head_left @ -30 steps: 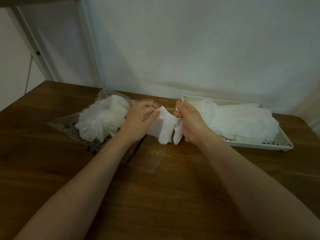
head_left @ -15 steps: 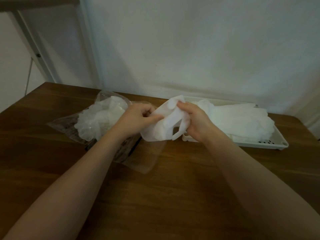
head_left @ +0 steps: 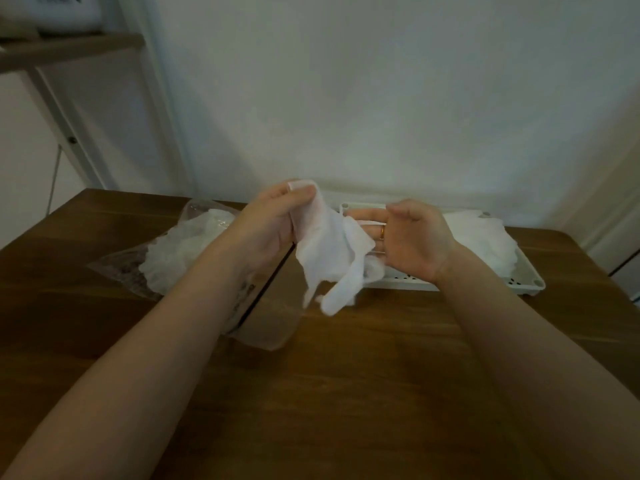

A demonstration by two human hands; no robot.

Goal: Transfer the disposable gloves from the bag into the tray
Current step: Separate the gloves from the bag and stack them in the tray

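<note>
Fingers (head_left: pixel 301 194) of my left hand (head_left: pixel 273 223) pinch the glove (head_left: pixel 329 251) cuff; right hand (head_left: pixel 412 237) relaxed beside; limp, light, I'd keep cuff-hold

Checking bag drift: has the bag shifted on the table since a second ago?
Cannot tell. The camera tilted, but the bag lies left of the tray as before.

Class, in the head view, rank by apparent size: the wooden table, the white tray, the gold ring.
1. wooden table
2. white tray, partly hidden behind the right hand
3. gold ring
</note>
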